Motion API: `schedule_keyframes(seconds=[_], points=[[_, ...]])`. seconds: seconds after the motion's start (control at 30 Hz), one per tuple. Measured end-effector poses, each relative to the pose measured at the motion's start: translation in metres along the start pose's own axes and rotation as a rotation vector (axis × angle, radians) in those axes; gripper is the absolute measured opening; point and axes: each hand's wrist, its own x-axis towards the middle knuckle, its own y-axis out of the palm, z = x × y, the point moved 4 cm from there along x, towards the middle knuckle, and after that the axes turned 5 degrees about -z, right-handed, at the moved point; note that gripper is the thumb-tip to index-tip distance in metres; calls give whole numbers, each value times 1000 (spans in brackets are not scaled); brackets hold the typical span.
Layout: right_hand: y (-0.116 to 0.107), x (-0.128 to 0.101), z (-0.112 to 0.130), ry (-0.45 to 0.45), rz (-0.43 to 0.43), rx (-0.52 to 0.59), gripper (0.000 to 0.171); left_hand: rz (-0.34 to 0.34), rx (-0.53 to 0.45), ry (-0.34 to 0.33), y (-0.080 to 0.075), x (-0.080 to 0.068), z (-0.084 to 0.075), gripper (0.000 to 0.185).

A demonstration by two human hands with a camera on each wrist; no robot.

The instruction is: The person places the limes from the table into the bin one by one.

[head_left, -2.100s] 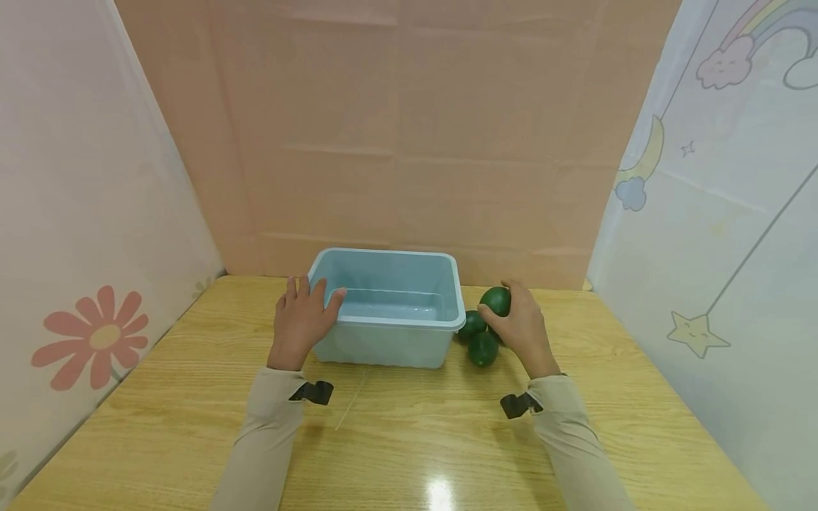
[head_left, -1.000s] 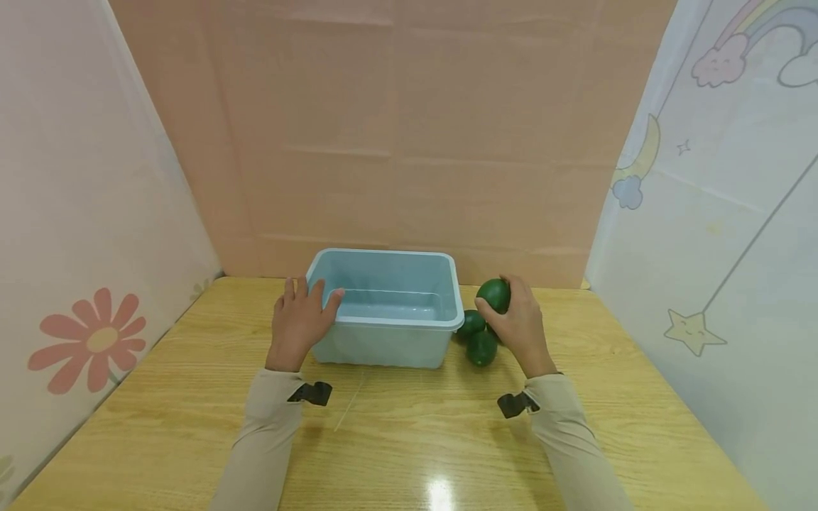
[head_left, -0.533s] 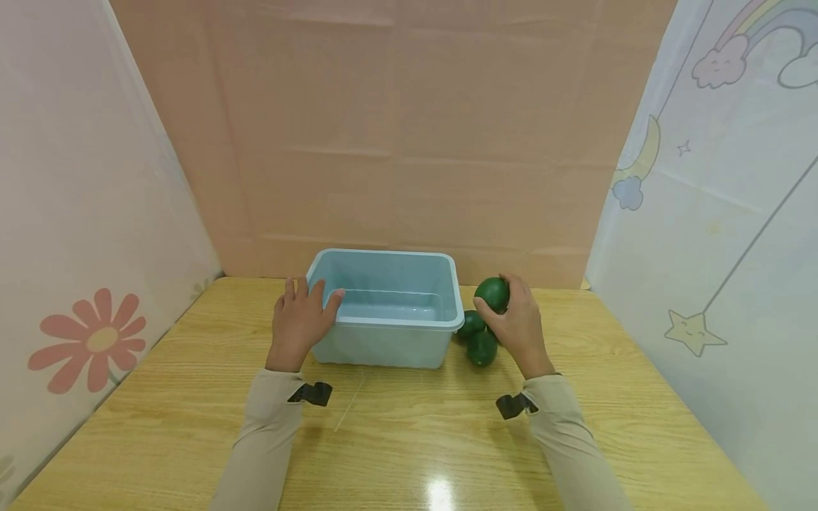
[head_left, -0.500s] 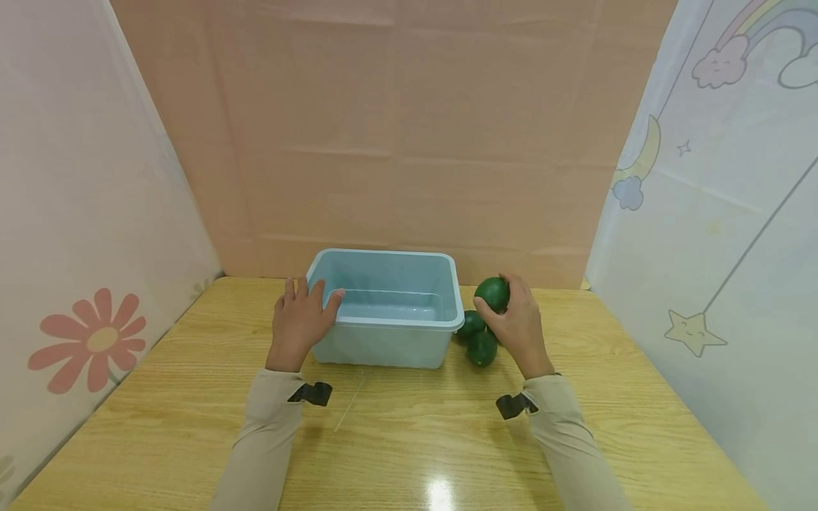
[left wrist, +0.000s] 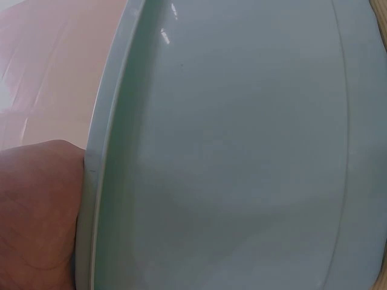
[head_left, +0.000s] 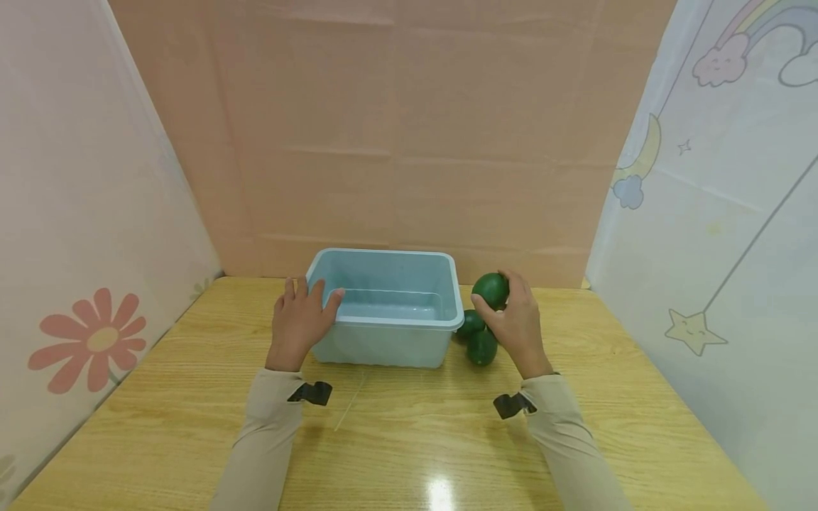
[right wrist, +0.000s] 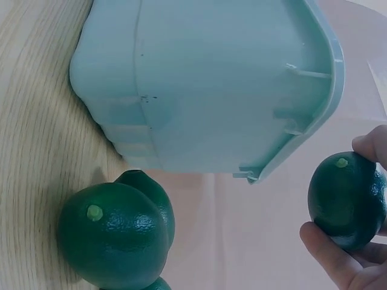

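Note:
A light blue plastic tub [head_left: 386,264] stands on the wooden table [head_left: 409,440]. My left hand [head_left: 300,319] rests against its left front corner, thumb hooked over the rim [left wrist: 97,181]. My right hand [head_left: 514,323] grips a dark green lime [head_left: 491,289] lifted just right of the tub; the right wrist view shows the held lime [right wrist: 346,199] between thumb and fingers. Two more limes [head_left: 481,348] lie on the table beside the tub, the nearer lime [right wrist: 112,241] in front of the other lime [right wrist: 151,193].
A pink backdrop [head_left: 409,142] closes the far side, and patterned white sheets stand at the left [head_left: 77,234] and right [head_left: 716,213]. Bare wooden tabletop stretches in front of the tub towards me.
My right hand has lifted the lime slightly and drifted left, closer to the tub's right rim. The left hand and the tub have stayed put.

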Motion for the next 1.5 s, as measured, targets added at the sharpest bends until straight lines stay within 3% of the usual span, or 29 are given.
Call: schedule_keyframes(seconds=[0.53,1.5], points=[[6,-2,5,-43,0,36,71,3,-5,-2,0,0,0,64],[15,-6,18,-93,-1,43,69,11,-5,-9,-1,0,0,64]])
